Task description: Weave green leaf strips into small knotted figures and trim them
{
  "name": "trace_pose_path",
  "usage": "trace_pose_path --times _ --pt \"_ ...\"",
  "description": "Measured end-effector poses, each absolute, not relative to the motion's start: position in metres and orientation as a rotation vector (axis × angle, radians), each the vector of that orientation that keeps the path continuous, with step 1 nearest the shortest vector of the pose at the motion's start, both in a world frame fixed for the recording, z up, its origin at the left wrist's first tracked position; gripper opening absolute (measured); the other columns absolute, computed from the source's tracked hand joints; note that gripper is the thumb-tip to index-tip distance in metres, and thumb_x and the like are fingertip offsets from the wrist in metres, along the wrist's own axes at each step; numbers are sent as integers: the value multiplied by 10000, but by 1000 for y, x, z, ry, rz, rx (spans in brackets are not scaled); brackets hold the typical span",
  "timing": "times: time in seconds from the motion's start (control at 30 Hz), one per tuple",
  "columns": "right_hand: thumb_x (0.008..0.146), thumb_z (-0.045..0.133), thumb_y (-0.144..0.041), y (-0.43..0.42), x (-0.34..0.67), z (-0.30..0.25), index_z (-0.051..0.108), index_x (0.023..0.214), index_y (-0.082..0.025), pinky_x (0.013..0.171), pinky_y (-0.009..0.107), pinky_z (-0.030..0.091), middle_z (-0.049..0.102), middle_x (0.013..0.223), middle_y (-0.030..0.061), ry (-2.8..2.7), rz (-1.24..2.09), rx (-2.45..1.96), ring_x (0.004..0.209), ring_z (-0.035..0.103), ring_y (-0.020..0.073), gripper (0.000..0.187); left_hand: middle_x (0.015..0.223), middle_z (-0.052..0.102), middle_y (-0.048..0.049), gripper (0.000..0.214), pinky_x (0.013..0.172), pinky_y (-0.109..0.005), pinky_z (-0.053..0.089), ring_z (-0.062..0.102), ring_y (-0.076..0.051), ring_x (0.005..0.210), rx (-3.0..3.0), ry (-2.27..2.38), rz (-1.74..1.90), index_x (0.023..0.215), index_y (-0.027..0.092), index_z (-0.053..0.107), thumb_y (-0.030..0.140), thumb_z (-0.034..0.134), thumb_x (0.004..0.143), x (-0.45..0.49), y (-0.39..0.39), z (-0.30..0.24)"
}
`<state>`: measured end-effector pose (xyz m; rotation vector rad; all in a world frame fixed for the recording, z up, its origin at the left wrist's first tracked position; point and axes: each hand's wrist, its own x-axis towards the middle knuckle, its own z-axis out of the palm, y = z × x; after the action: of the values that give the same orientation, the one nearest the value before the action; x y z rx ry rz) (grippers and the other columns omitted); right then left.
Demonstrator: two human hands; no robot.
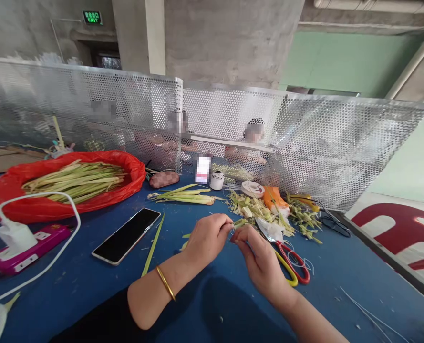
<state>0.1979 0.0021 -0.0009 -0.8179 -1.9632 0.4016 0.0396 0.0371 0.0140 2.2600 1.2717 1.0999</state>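
My left hand [207,238] and my right hand [259,259] meet above the blue table [212,305]. Both pinch a small folded green leaf piece [239,222] between their fingertips. A gold bangle [166,283] circles my left wrist. Scissors with red and yellow handles [289,261] lie on the table right beside my right hand. A loose green leaf strip [153,245] lies left of my left hand.
A red bag of green leaf strips [65,183] sits at the left, a black phone [126,235] beside it, and a magenta power strip with a white charger [25,243]. Leaf scraps [258,209] and cut stalks [185,194] lie ahead. People sit behind a perforated metal screen [233,128].
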Motion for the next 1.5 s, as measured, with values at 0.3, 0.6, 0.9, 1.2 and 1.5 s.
trace_pose_path --times 0.3,0.6,0.9,1.2,1.5 --pt "942 343 -78 -4 193 -1 419 859 -223 673 306 418 519 850 58 -2065 197 -784 764 496 187 183 840 693 -1 212 671 -252 393 620 -157 780 2349 1355 1120 832 215 622 232 430 923 41 33 10" --pt "961 382 -185 -1 203 12 428 748 -223 661 272 406 537 802 30 -1930 416 -901 756 520 166 222 789 686 -34 183 638 -258 389 622 -185 753 2577 1174 803 806 187 662 184 491 870 37 35 15" --pt "876 511 -339 28 227 5 545 703 -204 553 265 373 546 609 -16 -1724 734 -1189 570 487 149 222 661 637 7 171 596 -195 407 567 -113 620 2086 907 850 785 176 691 258 555 848 35 32 34" --pt "841 543 -377 26 220 3 612 707 -196 631 292 403 620 689 24 -1735 655 -1228 688 540 194 235 651 630 -3 213 523 -212 410 519 -102 528 1818 964 874 781 160 678 336 562 811 37 32 29" --pt "907 509 -298 15 230 24 564 751 -214 725 303 433 603 794 33 -1848 390 -932 764 556 182 186 606 619 -3 204 466 -201 358 470 -80 474 1616 1072 814 757 138 684 325 603 769 40 35 21"
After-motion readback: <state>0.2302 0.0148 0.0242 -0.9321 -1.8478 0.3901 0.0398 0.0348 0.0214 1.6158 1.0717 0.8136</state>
